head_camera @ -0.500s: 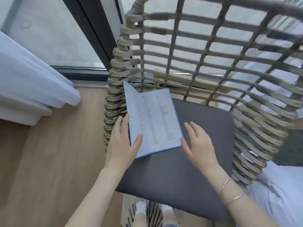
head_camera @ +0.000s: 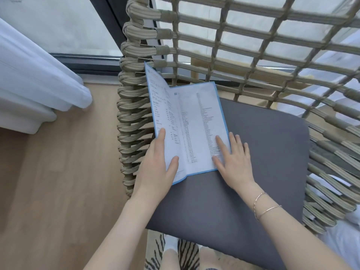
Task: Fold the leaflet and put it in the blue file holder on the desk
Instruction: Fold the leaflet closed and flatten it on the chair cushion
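A white leaflet [head_camera: 192, 127] with a blue border and fine printed columns lies on the grey seat cushion [head_camera: 257, 172] of a woven chair. Its left panel stands up along a crease, leaning toward the chair's side. My left hand [head_camera: 157, 168] holds that raised panel at its lower edge, thumb on the printed face and fingers behind. My right hand [head_camera: 231, 162] lies flat with fingers spread, pressing the leaflet's lower right corner onto the cushion. No blue file holder or desk is in view.
The rope-woven chair [head_camera: 134, 117] wraps the cushion on the left, back and right. A white curtain [head_camera: 33, 78] hangs at the left over the wooden floor [head_camera: 58, 191]. A dark window frame [head_camera: 109, 20] runs behind. A striped rug [head_camera: 187, 252] and my socked feet lie below.
My right hand has slid left from the cushion onto the leaflet's lower right corner. My left hand keeps its hold on the raised left panel.
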Motion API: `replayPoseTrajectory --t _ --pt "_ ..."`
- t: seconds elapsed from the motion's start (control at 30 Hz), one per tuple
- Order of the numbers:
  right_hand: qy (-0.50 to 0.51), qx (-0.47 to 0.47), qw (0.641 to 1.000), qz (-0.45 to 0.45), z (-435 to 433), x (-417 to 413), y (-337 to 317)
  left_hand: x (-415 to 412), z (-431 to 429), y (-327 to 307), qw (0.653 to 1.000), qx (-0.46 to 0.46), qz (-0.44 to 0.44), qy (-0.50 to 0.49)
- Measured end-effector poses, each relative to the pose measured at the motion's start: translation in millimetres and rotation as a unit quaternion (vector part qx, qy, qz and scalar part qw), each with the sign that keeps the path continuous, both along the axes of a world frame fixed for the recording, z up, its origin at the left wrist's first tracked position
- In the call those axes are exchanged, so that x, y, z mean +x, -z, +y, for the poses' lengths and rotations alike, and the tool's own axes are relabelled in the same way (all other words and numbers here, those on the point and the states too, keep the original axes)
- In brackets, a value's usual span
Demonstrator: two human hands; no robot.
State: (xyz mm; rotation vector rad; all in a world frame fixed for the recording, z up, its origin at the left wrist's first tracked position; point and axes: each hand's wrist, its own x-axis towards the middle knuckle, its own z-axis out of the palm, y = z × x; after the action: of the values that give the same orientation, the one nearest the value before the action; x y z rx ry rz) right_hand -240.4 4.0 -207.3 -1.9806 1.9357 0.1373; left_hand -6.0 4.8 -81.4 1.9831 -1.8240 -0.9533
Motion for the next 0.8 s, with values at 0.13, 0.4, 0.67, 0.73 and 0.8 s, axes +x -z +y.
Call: replayPoseTrajectory --t 0.13,0.4,0.67,0.73,0.8 --pt "0.003 -0.001 1.0 0.0 6.0 -1.2 2.1 0.8 -2.3 1.2 1.0 -0.002 -0.011 0.013" --pt "0.063 0.0 0.998 0.008 47.1 -10.4 1.1 -11.7 2.5 -0.9 0.997 0.002 0.001 0.072" --pt "0.164 0.007 0.986 0.028 114.0 -29.0 -2.2 -30.3 17.1 5.4 0.992 0.035 0.02 0.12" --pt "0.186 0.008 0.982 0.027 130.1 -30.8 -4.0 -32.9 22.2 6.2 0.991 0.043 0.018 0.128" --pt "0.195 0.01 0.98 0.028 138.5 -31.4 -4.3 -33.7 26.0 6.4 0.99 0.048 0.02 0.132"
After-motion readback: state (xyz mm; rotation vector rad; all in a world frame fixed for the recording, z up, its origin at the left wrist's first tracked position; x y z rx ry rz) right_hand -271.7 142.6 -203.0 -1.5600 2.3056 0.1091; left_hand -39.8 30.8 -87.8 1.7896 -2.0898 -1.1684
